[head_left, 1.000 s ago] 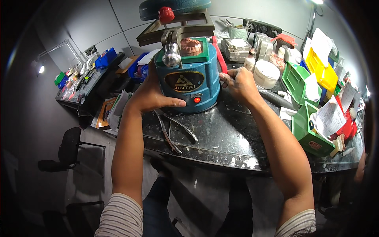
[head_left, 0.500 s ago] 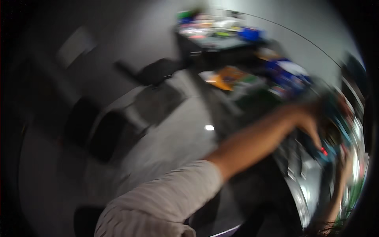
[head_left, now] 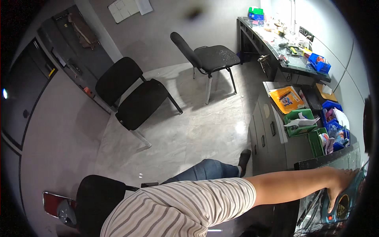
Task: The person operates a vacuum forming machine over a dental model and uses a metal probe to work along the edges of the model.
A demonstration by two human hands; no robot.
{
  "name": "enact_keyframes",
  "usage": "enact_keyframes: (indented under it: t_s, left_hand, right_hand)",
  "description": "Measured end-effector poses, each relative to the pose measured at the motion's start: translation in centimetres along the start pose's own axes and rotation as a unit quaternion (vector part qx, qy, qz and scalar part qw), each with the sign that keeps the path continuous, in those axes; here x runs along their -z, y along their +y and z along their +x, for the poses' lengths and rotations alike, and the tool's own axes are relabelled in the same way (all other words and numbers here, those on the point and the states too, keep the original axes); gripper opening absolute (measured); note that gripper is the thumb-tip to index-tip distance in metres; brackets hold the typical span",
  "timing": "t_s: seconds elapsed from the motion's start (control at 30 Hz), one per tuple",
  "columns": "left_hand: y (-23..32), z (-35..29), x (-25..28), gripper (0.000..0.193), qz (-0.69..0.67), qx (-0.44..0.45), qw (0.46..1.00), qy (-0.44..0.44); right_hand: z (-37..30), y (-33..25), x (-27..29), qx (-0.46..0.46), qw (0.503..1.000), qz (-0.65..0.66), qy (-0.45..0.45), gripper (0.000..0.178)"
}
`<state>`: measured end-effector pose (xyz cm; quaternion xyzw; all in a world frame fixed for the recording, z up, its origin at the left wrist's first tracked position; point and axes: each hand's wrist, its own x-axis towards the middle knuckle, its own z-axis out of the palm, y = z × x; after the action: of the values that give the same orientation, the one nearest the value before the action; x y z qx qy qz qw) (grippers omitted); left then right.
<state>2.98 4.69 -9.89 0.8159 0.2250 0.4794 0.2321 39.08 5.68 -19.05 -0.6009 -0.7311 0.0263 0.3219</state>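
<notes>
Gripping the blue machine (head_left: 342, 201) at the worktop (head_left: 316, 162) edge, left hand (head_left: 340, 182) wrapped over its near side, right hand out of sight, I risk tipping it because I'm facing the chairs (head_left: 130, 94).

We see the blue machine (head_left: 342, 205) only at the far right edge, mostly cut off: a rounded teal-blue body with a dark oval badge and a small red light low on its front, standing upright on the dark speckled benchtop under our left hand (head_left: 340, 182)
</notes>
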Motion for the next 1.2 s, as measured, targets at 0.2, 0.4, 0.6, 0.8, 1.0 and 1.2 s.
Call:
enact_keyframes:
  t_s: [0.2,0.4,0.6,0.8,1.0,1.2]
  left_hand:
    - [2.0,2.9,-0.3,0.112,0.043,-0.183,0.982,-0.018]
    - [2.7,-2.3,4.8,0.108,0.107,-0.147,0.983,-0.036]
    - [5.3,-0.6,4.2,0.135,0.067,0.046,0.995,-0.061]
    - [4.9,-1.2,4.0,0.138,0.094,0.064,0.991,-0.075]
    - [5.1,-1.2,3.8,0.142,0.108,0.064,0.989,-0.08]
    - [5.5,-1.0,3.8,0.144,0.114,0.075,0.987,-0.085]
  right_hand:
    - [-2.4,7.9,5.4,0.027,0.997,-0.072,0.023,0.033]
    - [-2.4,-5.2,3.0,-0.172,0.982,0.068,-0.035,0.031]
    - [-3.5,-15.7,8.4,-0.131,0.976,0.175,-0.003,0.024]
    - [-3.5,-16.6,7.6,-0.137,0.967,0.215,0.013,0.022]
    - [-3.6,-17.2,7.9,-0.143,0.975,0.169,0.009,0.025]
    - [-3.4,-16.3,8.1,-0.147,0.975,0.165,0.012,0.024]
